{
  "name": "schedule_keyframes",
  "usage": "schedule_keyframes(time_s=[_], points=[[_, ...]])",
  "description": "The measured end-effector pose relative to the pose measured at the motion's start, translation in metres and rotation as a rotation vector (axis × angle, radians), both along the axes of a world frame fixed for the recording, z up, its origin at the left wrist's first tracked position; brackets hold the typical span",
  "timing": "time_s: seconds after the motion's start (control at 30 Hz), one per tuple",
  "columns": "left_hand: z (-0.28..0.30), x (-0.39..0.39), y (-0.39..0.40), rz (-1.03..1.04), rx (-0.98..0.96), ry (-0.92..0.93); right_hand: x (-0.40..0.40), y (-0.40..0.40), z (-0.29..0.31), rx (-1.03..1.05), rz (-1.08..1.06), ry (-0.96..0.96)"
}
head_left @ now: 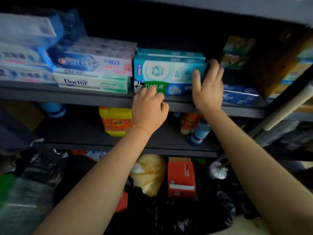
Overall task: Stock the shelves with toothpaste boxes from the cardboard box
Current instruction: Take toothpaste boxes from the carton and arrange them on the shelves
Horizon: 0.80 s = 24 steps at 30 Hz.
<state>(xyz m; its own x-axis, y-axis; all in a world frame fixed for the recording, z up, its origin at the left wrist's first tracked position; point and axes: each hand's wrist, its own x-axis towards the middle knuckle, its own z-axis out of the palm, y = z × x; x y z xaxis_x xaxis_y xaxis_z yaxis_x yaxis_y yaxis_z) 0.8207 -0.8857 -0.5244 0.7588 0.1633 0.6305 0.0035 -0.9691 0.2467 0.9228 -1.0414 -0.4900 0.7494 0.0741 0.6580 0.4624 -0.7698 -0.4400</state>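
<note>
A stack of toothpaste boxes stands on the dark shelf (101,99): a teal and white box (166,70) lies on top of a green and blue Darlie box (176,89). My right hand (208,85) lies flat with straight fingers against the right end of this stack. With curled fingers, my left hand (149,107) touches the front of the Darlie box near its left end. More toothpaste boxes sit to the left, among them a Doctor box (93,83) and a Crest box (91,62). No cardboard box can be made out.
A blue box (240,96) lies right of the stack, with small green boxes (237,51) behind it. The shelf below holds a yellow-orange detergent jug (115,121) and bottles (196,128). On the floor are black bags (186,217), a red box (181,177) and a brush (217,172).
</note>
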Motion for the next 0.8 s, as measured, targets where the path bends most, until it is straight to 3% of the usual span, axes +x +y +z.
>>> schedule_keyframes(time_s=[0.1,0.17,0.23,0.33,0.43,0.6,0.8], points=[[0.031,-0.013,-0.005,-0.036,-0.090,0.374,-0.019,-0.012,0.024,0.012,0.056,0.160],[0.062,-0.023,-0.006,-0.063,-0.152,0.691,-0.037,-0.024,0.045,-0.101,0.065,0.244],[0.098,-0.039,-0.008,-0.085,-0.207,0.888,-0.059,-0.039,0.070,-0.228,0.131,0.402],[0.153,-0.066,-0.017,-0.108,-0.317,0.904,-0.100,-0.061,0.111,-0.344,0.235,0.713],[0.213,-0.091,-0.039,-0.123,-0.391,0.846,-0.141,-0.083,0.160,-0.266,0.277,0.852],[0.289,-0.114,-0.110,-0.214,-0.532,0.807,-0.196,-0.145,0.234,-0.036,0.398,0.933],[0.317,-0.129,-0.264,-0.273,-0.717,0.725,-0.227,-0.299,0.250,0.321,0.301,0.969]])
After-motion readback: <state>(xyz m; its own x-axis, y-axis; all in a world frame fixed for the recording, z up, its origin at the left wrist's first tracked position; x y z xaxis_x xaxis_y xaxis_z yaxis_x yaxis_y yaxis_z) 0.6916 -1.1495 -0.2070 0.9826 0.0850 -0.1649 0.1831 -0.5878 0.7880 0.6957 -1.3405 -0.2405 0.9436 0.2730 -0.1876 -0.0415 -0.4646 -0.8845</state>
